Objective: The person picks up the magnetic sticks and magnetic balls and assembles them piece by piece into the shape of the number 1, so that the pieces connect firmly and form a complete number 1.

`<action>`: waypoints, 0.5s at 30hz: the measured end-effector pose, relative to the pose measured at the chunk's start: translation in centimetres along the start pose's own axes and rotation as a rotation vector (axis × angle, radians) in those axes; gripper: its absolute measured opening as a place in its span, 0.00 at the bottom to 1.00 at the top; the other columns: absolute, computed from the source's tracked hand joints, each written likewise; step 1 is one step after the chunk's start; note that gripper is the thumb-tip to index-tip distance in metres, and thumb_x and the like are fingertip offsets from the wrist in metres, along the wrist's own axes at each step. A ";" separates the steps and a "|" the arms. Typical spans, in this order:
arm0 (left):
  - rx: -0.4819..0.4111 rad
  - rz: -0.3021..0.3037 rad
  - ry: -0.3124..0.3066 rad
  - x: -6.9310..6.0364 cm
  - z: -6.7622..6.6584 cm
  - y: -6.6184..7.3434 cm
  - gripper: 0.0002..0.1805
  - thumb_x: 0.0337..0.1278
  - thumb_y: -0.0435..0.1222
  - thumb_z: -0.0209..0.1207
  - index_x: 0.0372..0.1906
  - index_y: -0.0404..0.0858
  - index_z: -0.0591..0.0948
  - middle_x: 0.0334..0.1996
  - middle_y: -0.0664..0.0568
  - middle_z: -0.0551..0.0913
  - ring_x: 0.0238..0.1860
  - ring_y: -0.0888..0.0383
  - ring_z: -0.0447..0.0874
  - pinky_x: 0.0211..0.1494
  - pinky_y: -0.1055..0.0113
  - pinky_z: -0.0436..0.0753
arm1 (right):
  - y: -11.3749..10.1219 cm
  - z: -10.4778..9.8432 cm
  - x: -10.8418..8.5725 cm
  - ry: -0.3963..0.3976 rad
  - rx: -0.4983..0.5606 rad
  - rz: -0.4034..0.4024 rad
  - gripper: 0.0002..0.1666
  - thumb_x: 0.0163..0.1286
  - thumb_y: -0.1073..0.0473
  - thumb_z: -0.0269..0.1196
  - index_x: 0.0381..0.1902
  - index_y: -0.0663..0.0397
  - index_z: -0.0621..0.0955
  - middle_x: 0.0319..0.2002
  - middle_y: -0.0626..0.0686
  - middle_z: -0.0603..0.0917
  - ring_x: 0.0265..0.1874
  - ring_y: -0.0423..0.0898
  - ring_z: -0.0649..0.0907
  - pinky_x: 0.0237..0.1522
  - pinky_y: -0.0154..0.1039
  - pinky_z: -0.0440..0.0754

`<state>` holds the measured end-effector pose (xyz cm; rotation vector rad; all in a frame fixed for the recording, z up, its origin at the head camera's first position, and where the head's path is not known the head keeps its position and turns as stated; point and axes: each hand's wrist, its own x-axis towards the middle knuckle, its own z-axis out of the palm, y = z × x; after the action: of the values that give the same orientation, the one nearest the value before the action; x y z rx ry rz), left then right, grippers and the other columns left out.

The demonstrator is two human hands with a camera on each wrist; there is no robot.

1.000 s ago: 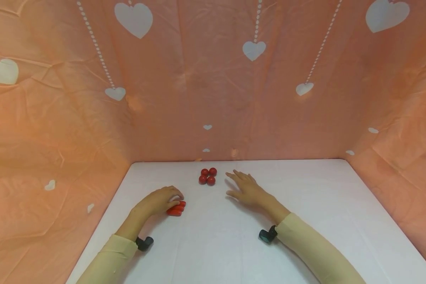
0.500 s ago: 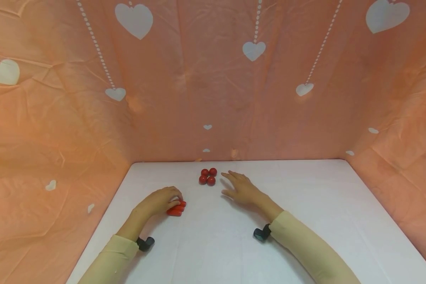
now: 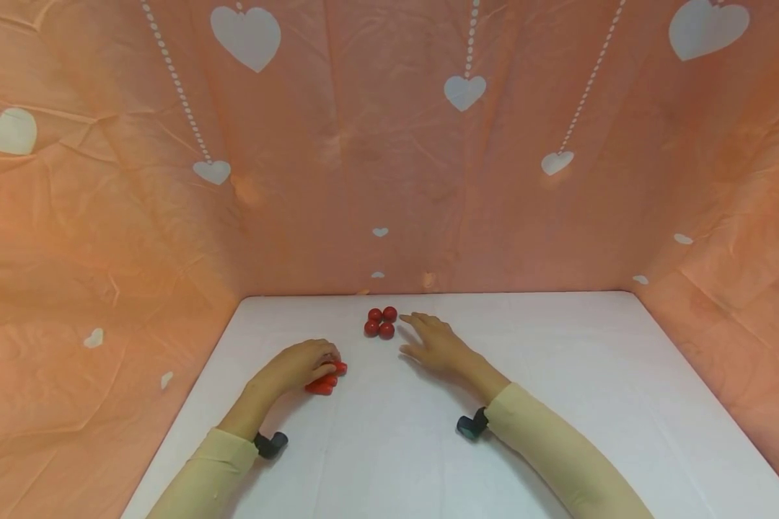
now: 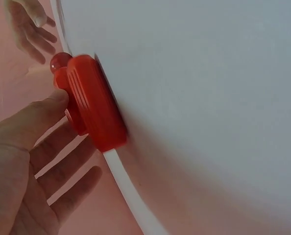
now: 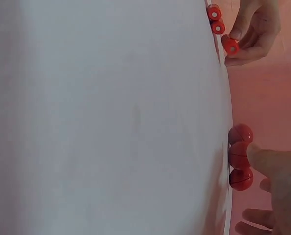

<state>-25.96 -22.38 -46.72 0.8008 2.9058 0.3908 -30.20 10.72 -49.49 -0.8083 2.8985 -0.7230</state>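
Red plastic-looking cylinder [image 5: 230, 46] is pinched in left hand [image 3: 304, 362], now shifted off the two matching red cylinders [image 3: 320, 388] lying on the white table [image 3: 389, 447], so one piece is separated. Right hand [image 3: 438, 346], fingers spread, holding nothing, has edged nearer four glossy dark-red balls [image 3: 386, 330]; balls unmoved, clustered toward the back.

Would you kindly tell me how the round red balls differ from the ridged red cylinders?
The round red balls carry thin dark lines, while the ridged red cylinders are elongated, with a pale dot on the visible ends. Four balls show, but only three cylinders. The balls sit clustered and ungripped, while the left hand pinches one of the cylinders. Both groups are red.
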 end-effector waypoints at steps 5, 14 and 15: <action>-0.066 -0.032 -0.002 0.2 0.1 0.9 0.10 0.70 0.40 0.70 0.52 0.46 0.87 0.42 0.57 0.87 0.42 0.59 0.81 0.53 0.58 0.87 | -0.2 0.2 0.4 0.025 -0.010 -0.023 0.41 0.80 0.42 0.64 0.83 0.46 0.66 0.79 0.58 0.71 0.79 0.60 0.69 0.79 0.63 0.63; -0.227 -0.054 -0.006 0.6 0.5 2.0 0.08 0.73 0.37 0.68 0.52 0.46 0.86 0.43 0.58 0.87 0.44 0.58 0.82 0.55 0.56 0.86 | -0.5 0.2 0.7 0.042 0.018 -0.024 0.38 0.79 0.45 0.66 0.81 0.48 0.69 0.76 0.56 0.75 0.76 0.58 0.72 0.78 0.60 0.66; -0.240 -0.052 -0.003 0.6 0.6 2.1 0.08 0.73 0.37 0.68 0.52 0.46 0.86 0.43 0.58 0.87 0.45 0.58 0.83 0.56 0.56 0.86 | -0.5 0.2 0.7 0.044 0.024 -0.025 0.38 0.79 0.45 0.66 0.81 0.47 0.70 0.75 0.56 0.75 0.75 0.58 0.72 0.78 0.60 0.66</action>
<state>-25.39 -20.16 -46.70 0.6862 2.7971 0.7146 -30.51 9.92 -49.41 -0.8375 2.9178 -0.7860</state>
